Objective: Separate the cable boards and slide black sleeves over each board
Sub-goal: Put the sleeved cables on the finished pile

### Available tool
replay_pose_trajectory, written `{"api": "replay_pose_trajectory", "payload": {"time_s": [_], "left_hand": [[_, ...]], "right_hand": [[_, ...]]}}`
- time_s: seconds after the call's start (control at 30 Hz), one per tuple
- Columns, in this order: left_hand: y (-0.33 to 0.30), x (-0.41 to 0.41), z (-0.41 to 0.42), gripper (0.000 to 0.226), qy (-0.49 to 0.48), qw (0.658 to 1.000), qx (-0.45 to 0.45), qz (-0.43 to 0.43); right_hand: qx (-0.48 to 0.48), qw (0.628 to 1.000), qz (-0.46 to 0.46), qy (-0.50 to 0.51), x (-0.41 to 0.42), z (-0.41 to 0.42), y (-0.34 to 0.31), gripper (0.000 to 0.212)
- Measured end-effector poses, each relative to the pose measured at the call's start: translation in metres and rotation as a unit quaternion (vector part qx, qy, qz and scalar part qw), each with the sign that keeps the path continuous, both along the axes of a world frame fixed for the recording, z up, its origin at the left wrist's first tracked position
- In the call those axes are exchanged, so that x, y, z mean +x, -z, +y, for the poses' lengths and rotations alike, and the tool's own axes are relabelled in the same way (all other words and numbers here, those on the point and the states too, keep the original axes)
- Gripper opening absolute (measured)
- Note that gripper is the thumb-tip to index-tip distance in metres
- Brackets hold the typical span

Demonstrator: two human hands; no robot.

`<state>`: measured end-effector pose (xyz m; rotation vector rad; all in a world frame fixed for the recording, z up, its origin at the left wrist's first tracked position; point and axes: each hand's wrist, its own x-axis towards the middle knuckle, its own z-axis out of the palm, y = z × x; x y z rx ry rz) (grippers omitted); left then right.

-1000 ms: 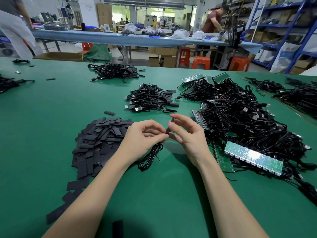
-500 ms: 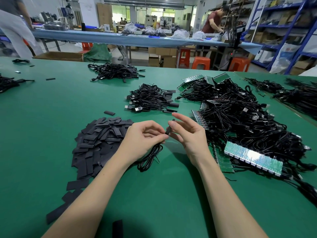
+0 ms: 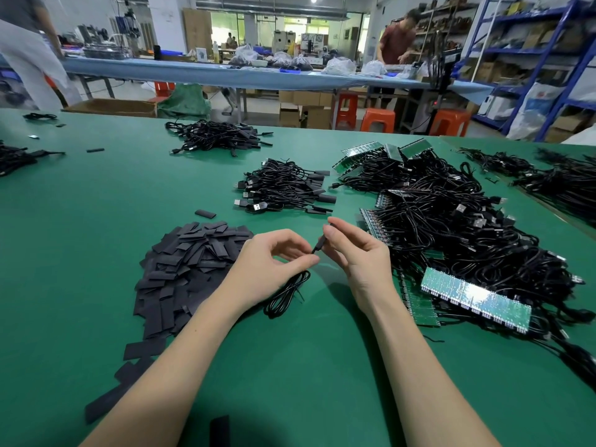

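My left hand [image 3: 271,262] and right hand [image 3: 358,253] meet over the green table mat [image 3: 96,221], fingers curled, both pinching one small black sleeved board end [image 3: 319,245] between thumb and fingertips. Whether the sleeve is fully on I cannot tell; it looks nearly seated. Its thin black cable coil [image 3: 287,295] hangs from my left fingers down to the mat under my left wrist.

Just left of my left hand lies the heap of flat black sleeves [image 3: 193,266], far too many to count, with a few strays trailing back beside my left forearm. Beyond my fingertips sits a small pile of finished sleeved cables [image 3: 283,188], perhaps a couple of dozen by my guess. Further out, past that, is another similar pile [image 3: 219,137].

To the right of my right hand is the big tangle of unsleeved black cables with green circuit board strips [image 3: 477,295] not yet broken apart; I make out about six strips. Judging by the piles, most of the job remains.
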<state>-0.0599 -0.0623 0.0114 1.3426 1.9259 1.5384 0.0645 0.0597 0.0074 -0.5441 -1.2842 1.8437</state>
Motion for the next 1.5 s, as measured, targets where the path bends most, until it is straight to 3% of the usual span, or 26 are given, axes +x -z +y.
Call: {"api": "replay_pose_trajectory", "payload": {"time_s": [0.23, 0.47, 0.7, 0.83, 1.0, 1.2, 1.33, 1.5], "left_hand": [[0.005, 0.003, -0.003, 0.037, 0.024, 0.986, -0.106, 0.123], [0.009, 0.002, 0.0, 0.032, -0.007, 0.989, -0.092, 0.115], [0.002, -0.003, 0.016, 0.02, -0.046, 0.981, -0.059, 0.182], [-0.013, -0.022, 0.041, 0.012, -0.08, 0.97, -0.058, 0.22], [-0.048, -0.064, 0.094, 0.011, -0.144, 0.933, -0.098, 0.316], [-0.06, -0.099, 0.135, 0.025, -0.172, 0.846, -0.211, 0.458], [-0.039, -0.099, 0.14, 0.034, -0.13, 0.847, -0.301, 0.418], [-0.03, -0.094, 0.133, 0.032, -0.14, 0.869, -0.281, 0.381]], "right_hand": [[-0.062, 0.995, 0.039, 0.065, 0.003, 0.008, -0.002, 0.015], [-0.072, 0.993, 0.033, 0.088, 0.001, 0.01, 0.001, 0.022], [-0.1, 0.986, 0.002, 0.136, -0.005, 0.019, 0.003, 0.02], [-0.114, 0.98, 0.012, 0.16, -0.008, 0.022, 0.002, 0.029], [-0.09, 0.984, -0.013, 0.156, -0.012, 0.021, 0.005, 0.02], [-0.002, 0.983, -0.077, 0.168, -0.022, 0.014, 0.008, 0.017], [0.067, 0.975, -0.128, 0.166, -0.026, 0.012, 0.012, 0.017], [0.082, 0.973, -0.14, 0.164, -0.025, 0.013, 0.014, 0.019]]}}
